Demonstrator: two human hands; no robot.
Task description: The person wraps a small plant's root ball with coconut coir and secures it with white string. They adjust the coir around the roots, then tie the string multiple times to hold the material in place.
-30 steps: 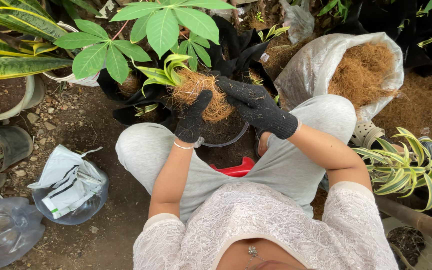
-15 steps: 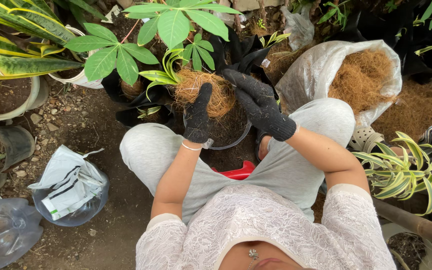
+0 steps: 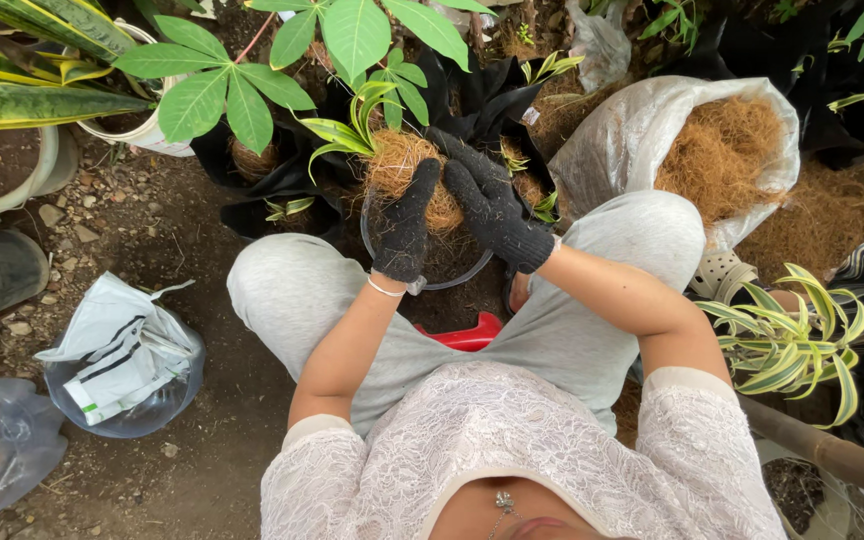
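1. One fibrous root ball (image 3: 407, 172) of a small green-leaved plant (image 3: 352, 125) sits between my gloved hands, over a clear pot (image 3: 452, 262).
2. My left hand (image 3: 404, 225) wraps its near side, grip closed on it.
3. My right hand (image 3: 492, 205) presses the other side, fingers curled.
4. Beside my knee stands a sack of coconut fibre (image 3: 717, 150).

Left hand (image 3: 404, 226) higher up the fibre ball (image 3: 414, 180), right hand (image 3: 489, 210) closer alongside.
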